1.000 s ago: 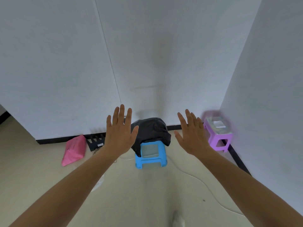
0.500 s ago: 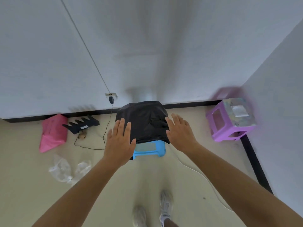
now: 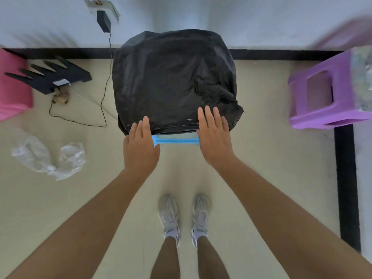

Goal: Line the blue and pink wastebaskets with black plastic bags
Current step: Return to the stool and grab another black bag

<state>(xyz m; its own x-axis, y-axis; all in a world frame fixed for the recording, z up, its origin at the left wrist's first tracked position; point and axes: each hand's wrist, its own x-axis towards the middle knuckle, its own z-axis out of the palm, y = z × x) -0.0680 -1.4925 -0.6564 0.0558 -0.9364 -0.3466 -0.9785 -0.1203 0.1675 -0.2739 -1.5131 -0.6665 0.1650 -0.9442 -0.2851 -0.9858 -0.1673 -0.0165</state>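
Observation:
A black plastic bag [image 3: 173, 81] lies draped over a blue plastic piece [image 3: 175, 140], of which only a strip of the near edge shows below the bag. My left hand [image 3: 141, 148] hovers flat at the bag's near left corner, fingers together and holding nothing. My right hand [image 3: 214, 137] is flat at the near right corner, its fingertips over the bag's edge. A pink object [image 3: 12, 85], partly cut off, lies on the floor at the far left.
A purple plastic stool [image 3: 326, 91] stands at the right by the wall. A black comb-shaped part [image 3: 52, 75], a thin black cable [image 3: 104, 81] from a wall adapter [image 3: 103, 21], and crumpled clear plastic [image 3: 48, 156] lie on the floor at left. My feet [image 3: 184, 216] stand below.
The view has tilted down and come closer to the bag. Both hands have dropped from raised in the air to the bag's near edge.

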